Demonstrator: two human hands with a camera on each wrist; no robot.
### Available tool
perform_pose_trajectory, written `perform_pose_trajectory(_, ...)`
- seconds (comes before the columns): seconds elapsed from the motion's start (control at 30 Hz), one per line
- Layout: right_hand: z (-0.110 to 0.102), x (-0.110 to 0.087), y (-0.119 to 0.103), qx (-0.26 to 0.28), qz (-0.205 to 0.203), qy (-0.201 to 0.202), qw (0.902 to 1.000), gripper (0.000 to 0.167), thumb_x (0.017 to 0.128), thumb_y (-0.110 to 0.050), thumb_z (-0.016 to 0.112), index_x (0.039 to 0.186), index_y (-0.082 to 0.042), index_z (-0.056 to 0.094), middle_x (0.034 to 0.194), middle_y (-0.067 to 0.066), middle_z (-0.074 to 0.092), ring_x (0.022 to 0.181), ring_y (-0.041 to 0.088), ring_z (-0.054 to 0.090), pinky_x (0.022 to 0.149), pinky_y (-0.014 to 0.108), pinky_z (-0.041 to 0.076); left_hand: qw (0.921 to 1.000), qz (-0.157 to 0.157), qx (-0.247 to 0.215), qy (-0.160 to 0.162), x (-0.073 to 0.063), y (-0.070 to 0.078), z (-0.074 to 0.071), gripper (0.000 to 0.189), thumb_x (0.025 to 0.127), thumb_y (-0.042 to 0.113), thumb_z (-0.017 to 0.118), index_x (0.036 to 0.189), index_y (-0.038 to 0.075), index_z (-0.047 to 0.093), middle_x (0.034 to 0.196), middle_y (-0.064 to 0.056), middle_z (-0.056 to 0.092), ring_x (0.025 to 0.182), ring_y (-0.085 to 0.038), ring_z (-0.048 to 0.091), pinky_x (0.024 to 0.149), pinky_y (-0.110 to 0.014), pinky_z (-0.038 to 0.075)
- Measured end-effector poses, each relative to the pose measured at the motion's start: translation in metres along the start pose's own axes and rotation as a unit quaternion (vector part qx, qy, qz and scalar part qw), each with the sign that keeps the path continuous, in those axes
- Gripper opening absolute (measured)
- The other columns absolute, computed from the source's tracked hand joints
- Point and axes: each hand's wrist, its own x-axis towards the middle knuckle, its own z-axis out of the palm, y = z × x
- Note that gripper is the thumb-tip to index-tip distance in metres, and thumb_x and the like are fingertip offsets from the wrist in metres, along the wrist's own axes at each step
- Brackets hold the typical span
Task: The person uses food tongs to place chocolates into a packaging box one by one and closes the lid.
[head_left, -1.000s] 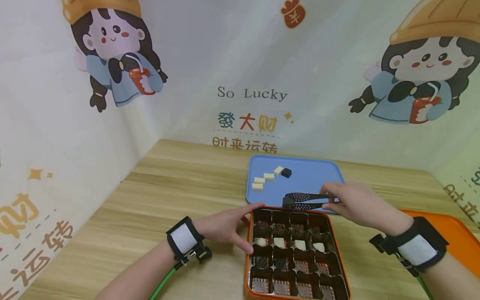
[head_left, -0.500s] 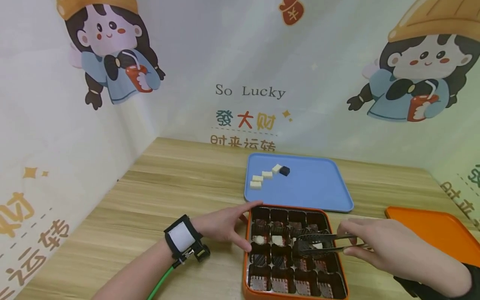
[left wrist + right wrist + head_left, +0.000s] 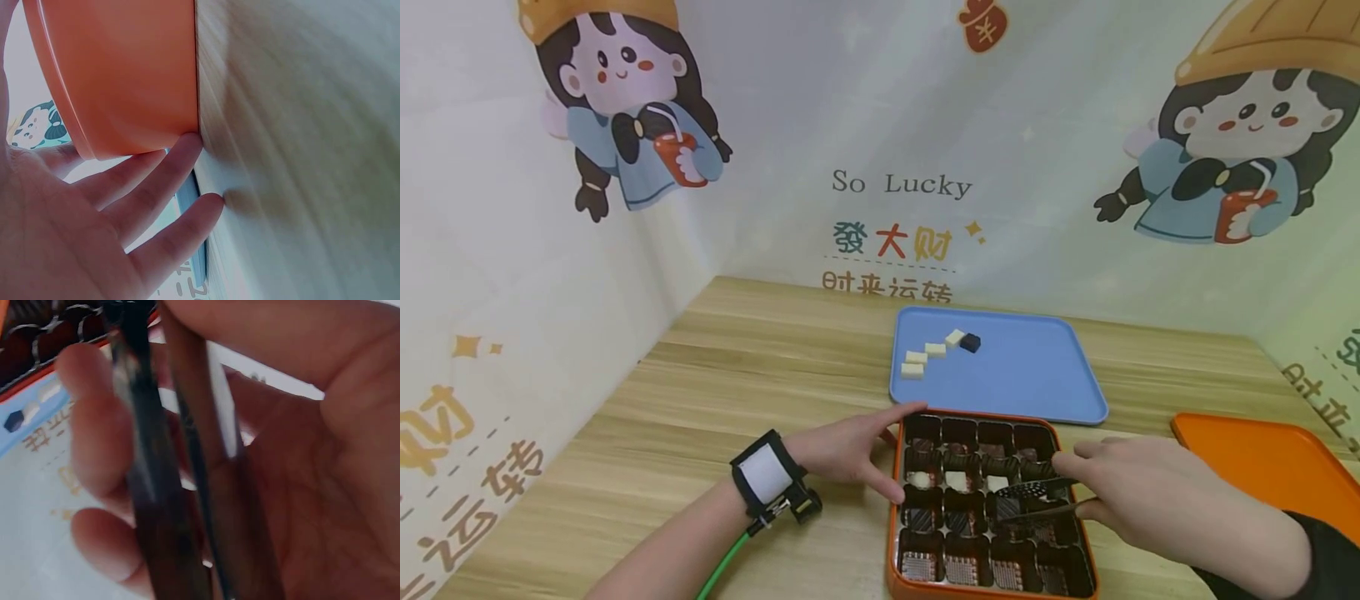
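Note:
An orange box (image 3: 895,542) with a dark compartmented insert stands on the wooden table. My left hand (image 3: 846,450) rests at its left far corner with spread fingers; the left wrist view shows fingertips (image 3: 187,147) touching the orange wall. Black tongs (image 3: 1037,488) are gripped in my right hand (image 3: 1165,496), both arms of them between thumb and fingers in the right wrist view. Their tips reach into a third-row compartment, around a dark chocolate piece (image 3: 1007,506). White pieces (image 3: 957,481) sit in the second row. Dark pieces (image 3: 921,520) lie left in the third row.
Behind the box lies a blue tray (image 3: 1037,367) with several white pieces (image 3: 935,350) and one dark cube (image 3: 971,342) on its left half. An orange tray (image 3: 1262,450) lies to the right, partly behind my right forearm. Printed cloth walls enclose the table.
My right hand has brought the tongs and a dark piece from the blue tray's front edge into the box, lowering them into the third row. The left hand has stayed on the box.

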Motion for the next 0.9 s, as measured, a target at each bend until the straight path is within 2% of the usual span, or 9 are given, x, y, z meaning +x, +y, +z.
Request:
perform_pose_trajectory(0.17, -0.004, 0.021, -0.017, -0.093, -0.015, -0.034, 0.9949, 0.035, 0.08, -0.033, 0.089, 0.108, -0.022, 0.072, 0.082, -0.006, 0.061, 0.061, 0.009, 0.052, 0.048, 0.025, 0.043, 1.0, 0.002, -0.006, -0.005, 0.0, 0.0, 0.0, 0.111, 0.085, 0.025, 0.089, 0.167, 0.01, 0.015, 0.166, -0.022, 0.03, 0.133, -0.033, 0.056, 0.117, -0.051, 0.039)
perform_pose_trajectory(0.23, -0.004, 0.026, -0.024, -0.125, -0.029, -0.037, 0.991, 0.034, 0.08, -0.028, 0.089, 0.108, -0.021, 0.073, 0.08, -0.003, 0.062, 0.057, 0.01, 0.049, 0.047, 0.024, 0.039, 0.9999, 0.0, -0.009, -0.005, 0.0, 0.0, 0.0, 0.111, 0.085, 0.025, 0.089, 0.167, 0.011, 0.015, 0.166, -0.021, 0.03, 0.132, -0.033, 0.057, 0.116, -0.05, 0.041)
perform_pose_trajectory(0.37, -0.003, 0.037, -0.036, -0.174, -0.031, -0.06, 0.9824, 0.023, 0.085, -0.016, 0.087, 0.103, -0.021, 0.073, 0.073, -0.002, 0.057, 0.049, 0.011, 0.036, 0.044, 0.025, 0.023, 0.9999, -0.002, -0.011, -0.003, 0.0, 0.0, 0.0, 0.11, 0.085, 0.024, 0.088, 0.167, 0.011, 0.016, 0.166, -0.02, 0.031, 0.132, -0.032, 0.057, 0.115, -0.049, 0.042)
perform_pose_trajectory(0.5, 0.0, 0.045, -0.044, -0.213, -0.052, -0.065, 0.9736, 0.013, 0.088, -0.02, 0.084, 0.089, -0.019, 0.07, 0.068, -0.002, 0.054, 0.05, 0.012, 0.041, 0.046, 0.025, 0.023, 0.9999, -0.007, -0.014, -0.004, 0.0, 0.0, 0.0, 0.111, 0.085, 0.025, 0.089, 0.168, 0.012, 0.016, 0.166, -0.02, 0.031, 0.133, -0.033, 0.056, 0.115, -0.05, 0.041)
perform_pose_trajectory(0.53, 0.0, 0.046, -0.045, -0.219, -0.061, -0.054, 0.9724, 0.018, 0.089, -0.02, 0.083, 0.082, -0.019, 0.067, 0.063, -0.004, 0.049, 0.05, 0.011, 0.037, 0.047, 0.025, 0.021, 0.9999, -0.007, -0.014, -0.005, 0.0, 0.0, 0.0, 0.111, 0.085, 0.025, 0.089, 0.168, 0.012, 0.016, 0.166, -0.02, 0.031, 0.133, -0.033, 0.056, 0.116, -0.051, 0.04)
perform_pose_trajectory(0.63, -0.002, 0.046, -0.048, -0.221, -0.08, -0.016, 0.9719, 0.047, 0.088, -0.013, 0.081, 0.063, -0.022, 0.042, 0.057, -0.008, 0.024, 0.052, 0.008, 0.016, 0.054, 0.028, 0.011, 0.9999, -0.008, -0.013, -0.006, 0.0, 0.001, 0.001, 0.111, 0.085, 0.025, 0.089, 0.168, 0.012, 0.016, 0.166, -0.02, 0.031, 0.133, -0.034, 0.056, 0.116, -0.051, 0.041)
perform_pose_trajectory(0.73, -0.006, 0.046, -0.049, -0.216, -0.09, 0.015, 0.972, 0.067, 0.084, -0.004, 0.081, 0.064, -0.023, 0.02, 0.064, -0.007, 0.007, 0.063, 0.011, 0.004, 0.061, 0.032, 0.007, 0.9999, -0.008, -0.014, -0.005, 0.0, 0.002, 0.0, 0.111, 0.085, 0.026, 0.089, 0.168, 0.013, 0.015, 0.167, -0.02, 0.031, 0.133, -0.034, 0.056, 0.115, -0.051, 0.041)
perform_pose_trajectory(0.8, -0.009, 0.046, -0.049, -0.215, -0.093, 0.024, 0.9719, 0.07, 0.082, -0.002, 0.081, 0.066, -0.023, 0.016, 0.066, -0.007, 0.005, 0.065, 0.012, 0.003, 0.062, 0.032, 0.007, 0.9999, -0.011, -0.013, -0.004, -0.001, 0.002, -0.001, 0.111, 0.085, 0.026, 0.089, 0.168, 0.013, 0.015, 0.167, -0.019, 0.03, 0.133, -0.033, 0.056, 0.115, -0.05, 0.042)
perform_pose_trajectory(0.9, -0.015, 0.044, -0.046, -0.202, -0.082, 0.009, 0.9759, 0.067, 0.082, -0.002, 0.082, 0.064, -0.024, 0.021, 0.065, -0.008, 0.007, 0.064, 0.011, 0.006, 0.061, 0.032, 0.008, 0.9999, -0.013, -0.01, -0.004, -0.001, 0.004, -0.001, 0.112, 0.085, 0.027, 0.089, 0.168, 0.014, 0.015, 0.167, -0.018, 0.03, 0.134, -0.032, 0.056, 0.115, -0.05, 0.041)
